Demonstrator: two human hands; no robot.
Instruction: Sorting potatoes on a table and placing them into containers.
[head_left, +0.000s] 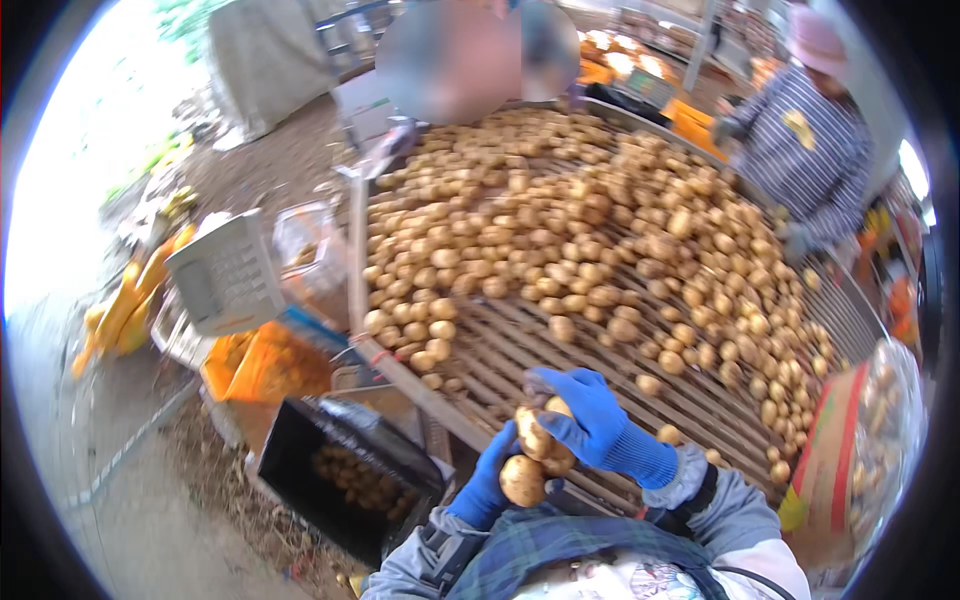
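Note:
Several potatoes (523, 481) are clustered between my two blue-gloved hands, just over the near edge of a slatted sorting table (510, 337). My left hand (486, 480) cups the lower potatoes from the left side. From above and the right, my right hand (592, 424) curls its fingers round the upper ones. Which potato rests in which hand is partly hidden where the hands meet. A large spread of loose potatoes (517, 225) covers the far and right parts of the slats. A few single potatoes (649, 385) lie nearer my right hand.
A black-lined crate (300, 457) with potatoes inside stands at left, near an orange mesh bag (262, 367) and a grey scale display (225, 277). A clear-fronted bag of potatoes (870, 450) is at right. A person in a striped top (802, 142) works across the table.

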